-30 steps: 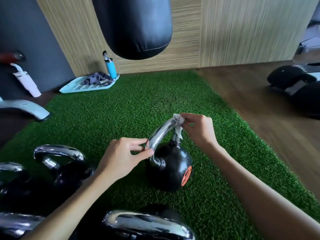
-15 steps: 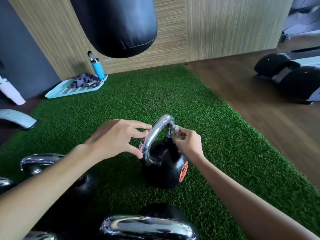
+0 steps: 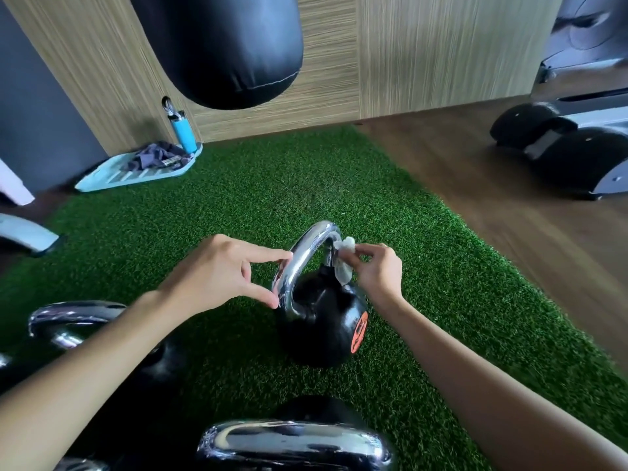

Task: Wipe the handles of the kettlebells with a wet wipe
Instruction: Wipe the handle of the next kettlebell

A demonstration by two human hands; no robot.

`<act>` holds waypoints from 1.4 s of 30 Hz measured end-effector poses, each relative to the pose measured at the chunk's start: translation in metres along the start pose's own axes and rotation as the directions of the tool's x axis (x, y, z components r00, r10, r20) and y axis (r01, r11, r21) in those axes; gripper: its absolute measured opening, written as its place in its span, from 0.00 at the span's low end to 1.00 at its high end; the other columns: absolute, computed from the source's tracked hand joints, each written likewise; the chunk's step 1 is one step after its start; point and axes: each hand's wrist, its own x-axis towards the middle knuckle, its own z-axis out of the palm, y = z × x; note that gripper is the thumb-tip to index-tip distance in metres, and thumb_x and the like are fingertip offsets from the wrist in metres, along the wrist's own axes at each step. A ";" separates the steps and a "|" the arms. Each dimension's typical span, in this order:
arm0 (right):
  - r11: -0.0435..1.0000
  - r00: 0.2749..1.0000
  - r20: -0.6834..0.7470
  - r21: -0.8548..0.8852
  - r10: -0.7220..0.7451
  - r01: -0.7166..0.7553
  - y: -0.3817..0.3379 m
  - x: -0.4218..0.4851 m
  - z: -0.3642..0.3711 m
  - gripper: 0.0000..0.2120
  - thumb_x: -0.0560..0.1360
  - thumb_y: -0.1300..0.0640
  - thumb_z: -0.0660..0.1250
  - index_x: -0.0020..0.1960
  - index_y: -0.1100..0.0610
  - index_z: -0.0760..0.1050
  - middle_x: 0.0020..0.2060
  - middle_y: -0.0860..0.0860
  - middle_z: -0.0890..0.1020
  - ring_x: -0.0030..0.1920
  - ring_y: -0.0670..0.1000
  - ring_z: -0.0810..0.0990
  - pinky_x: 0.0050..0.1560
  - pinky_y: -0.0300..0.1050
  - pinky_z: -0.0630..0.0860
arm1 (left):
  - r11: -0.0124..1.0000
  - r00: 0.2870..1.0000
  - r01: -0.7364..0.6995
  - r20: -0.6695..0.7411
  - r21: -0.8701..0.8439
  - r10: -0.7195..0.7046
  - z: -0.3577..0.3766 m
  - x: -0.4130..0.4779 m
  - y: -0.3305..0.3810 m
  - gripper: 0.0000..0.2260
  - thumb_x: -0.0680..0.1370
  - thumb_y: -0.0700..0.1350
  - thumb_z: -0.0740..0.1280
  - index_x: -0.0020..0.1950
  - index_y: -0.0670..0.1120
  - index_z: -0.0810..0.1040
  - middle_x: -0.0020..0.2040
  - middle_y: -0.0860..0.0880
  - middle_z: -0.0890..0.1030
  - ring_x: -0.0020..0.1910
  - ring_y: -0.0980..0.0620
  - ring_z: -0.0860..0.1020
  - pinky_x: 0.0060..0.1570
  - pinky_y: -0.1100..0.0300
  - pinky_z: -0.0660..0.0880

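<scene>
The left hand (image 3: 221,270) is reaching in from the near left, its thumb and forefinger spread wide apart in an open C, both tips touching the left leg of the chrome handle (image 3: 299,263) while the other fingers are curling into the palm. The right hand (image 3: 377,270) is coming in from the near right with its fingers bunched together, pinching the white wet wipe (image 3: 343,263) and pressing it against the far right leg of that handle, just below the top of the arch; a loose end of the wipe is hanging down towards the ball. The black kettlebell (image 3: 323,321) is standing upright in the middle of the green turf mat (image 3: 238,205), an orange round label showing on its right side. Another kettlebell's chrome handle (image 3: 295,443) is lying across the near edge of the view, and a third kettlebell (image 3: 74,317) is sitting at the near left under the left forearm. A black punching bag (image 3: 221,45) is hanging over the far end of the mat before a wood-grain wall (image 3: 424,56). At the far left a pale blue tray (image 3: 112,176) is holding a grey cloth (image 3: 153,158), with a blue water bottle (image 3: 183,132) standing at its far end. Brown wooden flooring (image 3: 492,198) is running along the right of the mat, where a black and grey exercise machine (image 3: 560,147) is standing
</scene>
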 end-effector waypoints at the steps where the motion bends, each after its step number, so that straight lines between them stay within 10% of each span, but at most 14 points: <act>1: 0.999 0.999 0.020 0.030 0.038 -0.039 0.000 0.000 0.000 0.15 0.74 0.47 0.73 0.55 0.54 0.84 0.47 0.39 0.80 0.33 0.45 0.74 0.36 0.41 0.73 | 1.000 1.000 0.004 0.004 0.011 -0.004 -0.001 0.001 0.000 0.33 0.59 0.62 0.80 0.63 0.69 0.76 0.32 0.61 0.80 0.31 0.63 0.79 0.32 0.75 0.69; 6: 0.979 0.998 -0.009 0.197 -0.056 0.057 -0.028 0.003 -0.004 0.03 0.75 0.49 0.73 0.42 0.44 0.83 0.34 0.44 0.84 0.22 0.41 0.59 0.22 0.37 0.57 | 0.997 0.999 -0.034 0.038 0.076 0.031 0.000 0.004 0.003 0.34 0.61 0.61 0.79 0.66 0.66 0.76 0.39 0.72 0.72 0.39 0.66 0.75 0.39 0.74 0.68; 14: 0.988 0.994 -0.061 0.126 -0.086 0.093 -0.035 -0.013 0.000 0.06 0.76 0.48 0.73 0.41 0.41 0.83 0.40 0.47 0.86 0.21 0.42 0.58 0.27 0.43 0.62 | 0.997 0.999 -0.020 0.040 0.072 0.017 -0.001 0.004 0.007 0.35 0.61 0.61 0.80 0.66 0.68 0.74 0.41 0.71 0.73 0.40 0.67 0.74 0.35 0.68 0.67; 31: 0.958 0.945 0.166 0.102 -0.282 0.268 -0.035 -0.085 0.006 0.07 0.71 0.50 0.78 0.45 0.52 0.85 0.36 0.43 0.86 0.33 0.40 0.83 0.37 0.36 0.80 | 0.999 1.000 0.010 0.014 0.052 -0.011 -0.002 -0.002 0.012 0.34 0.63 0.58 0.80 0.68 0.64 0.75 0.36 0.69 0.69 0.33 0.70 0.73 0.30 0.73 0.65; 42: 0.909 0.900 0.168 -0.048 -0.401 0.414 -0.009 -0.090 0.012 0.07 0.72 0.45 0.76 0.44 0.48 0.86 0.33 0.39 0.82 0.34 0.42 0.78 0.36 0.40 0.74 | 0.999 1.000 0.009 0.010 0.047 -0.009 0.000 -0.001 0.013 0.34 0.63 0.58 0.81 0.68 0.62 0.77 0.37 0.70 0.69 0.37 0.69 0.72 0.34 0.71 0.64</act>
